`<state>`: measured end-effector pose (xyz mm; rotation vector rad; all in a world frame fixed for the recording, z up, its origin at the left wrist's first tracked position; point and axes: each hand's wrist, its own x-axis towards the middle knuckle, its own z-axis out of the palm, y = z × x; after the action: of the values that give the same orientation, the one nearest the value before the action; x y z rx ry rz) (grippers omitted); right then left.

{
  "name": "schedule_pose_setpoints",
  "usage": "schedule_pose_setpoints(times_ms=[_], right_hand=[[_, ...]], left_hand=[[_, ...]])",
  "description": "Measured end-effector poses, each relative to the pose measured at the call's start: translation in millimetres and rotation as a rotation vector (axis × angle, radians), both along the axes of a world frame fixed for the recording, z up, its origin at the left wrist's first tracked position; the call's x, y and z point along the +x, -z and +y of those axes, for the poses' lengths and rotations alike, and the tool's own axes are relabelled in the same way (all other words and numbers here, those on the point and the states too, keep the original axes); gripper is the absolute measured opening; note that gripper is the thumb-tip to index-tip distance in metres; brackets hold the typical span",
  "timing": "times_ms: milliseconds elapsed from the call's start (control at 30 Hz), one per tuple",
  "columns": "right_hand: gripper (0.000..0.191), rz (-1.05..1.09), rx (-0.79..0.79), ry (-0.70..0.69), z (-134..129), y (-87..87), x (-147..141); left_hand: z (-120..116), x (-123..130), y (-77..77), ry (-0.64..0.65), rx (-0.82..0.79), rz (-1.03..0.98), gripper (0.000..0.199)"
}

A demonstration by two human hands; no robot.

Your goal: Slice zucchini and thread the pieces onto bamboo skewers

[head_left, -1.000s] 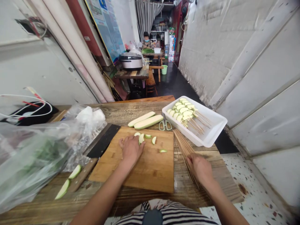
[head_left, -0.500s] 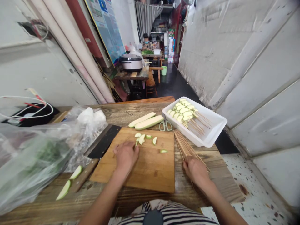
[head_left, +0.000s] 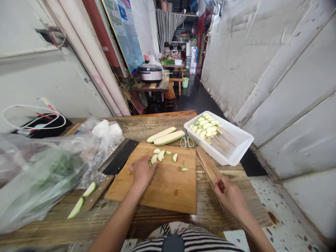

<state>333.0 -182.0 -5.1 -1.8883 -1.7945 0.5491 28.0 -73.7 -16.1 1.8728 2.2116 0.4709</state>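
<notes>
Though slender, wooden skewers (a sheaf) at right hand.

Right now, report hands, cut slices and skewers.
Left hand at cut slices on cutting board. Right hand at loose skewers. Cleaver along board's left edge, apart from hands.

The wooden tabletop carries a board near its middle. Left of that lie a knife, two slices and plastic bags. Behind the board are two squash halves and scissors beside a white tray; skewers lie bundled along its right side.
</notes>
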Motion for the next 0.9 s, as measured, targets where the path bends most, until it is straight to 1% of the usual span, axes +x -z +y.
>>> schedule_pose_setpoints(times_ms=[67, 133, 200, 267, 367, 433, 467, 500, 567, 600, 633, 667, 767, 833, 900], right_hand=[[0.007, 0.274, 0.019, -0.01, -4, 0.2, -9], [0.011, 0.476, 0.002, -0.036, -6, -1.9, -21], [0.018, 0.617, 0.007, -0.052, -9, -5.5, -32], [0.025, 0.676, 0.005, -0.075, -13, -8.5, -40], [0.026, 0.601, 0.015, -0.17, -19, -8.1, -46], [0.024, 0.488, 0.089, -0.231, -23, -4.6, -48], [0.024, 0.434, 0.135, -0.245, -25, -2.5, -49], [0.024, 0.393, 0.172, -0.251, -27, -0.7, -51], [0.025, 0.358, 0.201, -0.272, -31, 0.9, -54], [0.026, 0.365, 0.2, -0.294, -34, 0.2, -56], [0.028, 0.383, 0.2, -0.325, -37, -1.5, -59], [0.028, 0.4, 0.206, -0.363, -39, -4.2, -61], [0.024, 0.402, 0.29, -0.459, -45, -14.8, -67], [0.026, 0.366, 0.338, -0.495, -46, -20.8, -70], [0.032, 0.333, 0.341, -0.53, -47, -25.0, -72]], left_hand=[[5, 2, 1.0, -0.033, 0.009, -0.04, 0.022], [10, 5, 1.2, -0.043, 0.021, -0.096, 0.016], [13, 8, -0.4, -0.044, 0.035, -0.165, 0.01], [12, 10, -4.3, -0.036, 0.065, -0.265, 0.008], [4, 12, -14.3, 0.003, 0.133, -0.473, 0.016], [-6, 11, -22.4, 0.023, 0.156, -0.618, 0.024], [-13, 11, -26.5, 0.021, 0.138, -0.742, 0.027], [-21, 10, -30.3, 0.01, 0.096, -0.902, 0.028], [-40, 8, -36.9, -0.023, -0.041, -1.279, 0.032], [-50, 7, -39.6, -0.039, -0.11, -1.435, 0.034], [-60, 7, -42.0, -0.047, -0.16, -1.537, 0.035], [-69, 6, -44.1, -0.047, -0.188, -1.587, 0.035], [-89, 4, -49.5, -0.06, -0.208, -1.642, 0.033], [-96, 2, -51.8, -0.081, -0.221, -1.684, 0.031], [-99, -1, -52.7, -0.097, -0.251, -1.753, 0.028]])
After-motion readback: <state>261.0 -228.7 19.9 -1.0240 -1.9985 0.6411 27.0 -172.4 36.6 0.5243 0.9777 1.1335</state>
